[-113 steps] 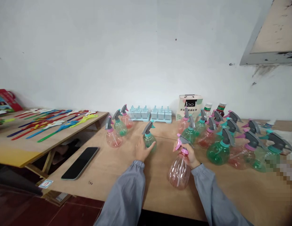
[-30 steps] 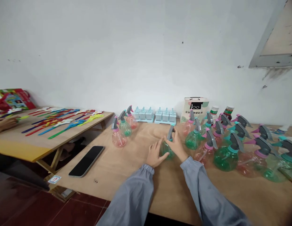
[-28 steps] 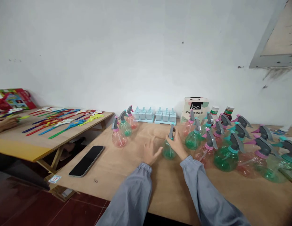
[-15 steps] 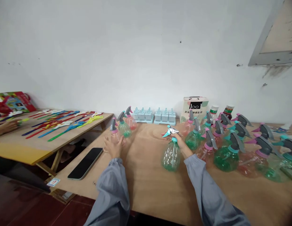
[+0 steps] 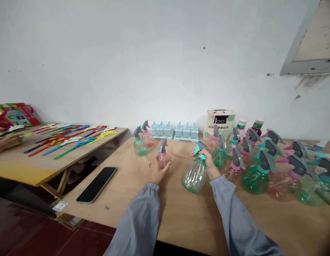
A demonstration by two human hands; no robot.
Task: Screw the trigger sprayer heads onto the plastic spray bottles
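And here the pink bottle [image 5: 163,160] is seen upright over the bench [image 5: 178,220], its long axis close to vertical; it is met by the left hand [image 5: 156,171] from the near left, with the right hand [image 5: 209,164] placed farther off to its right; between the two hands the green bottle [image 5: 194,176] is held at a tilt, trigger head up and right, body leaned down and left; whether its base is touching the wood cannot be told; the left fingers are curled about the pink body, thumb set along the near right side, far side hidden; the right fingers are closed around the green bottle's neck and trigger; just beyond that wrist, the crowd of spray bottles [image 5: 255,179] is bunched.
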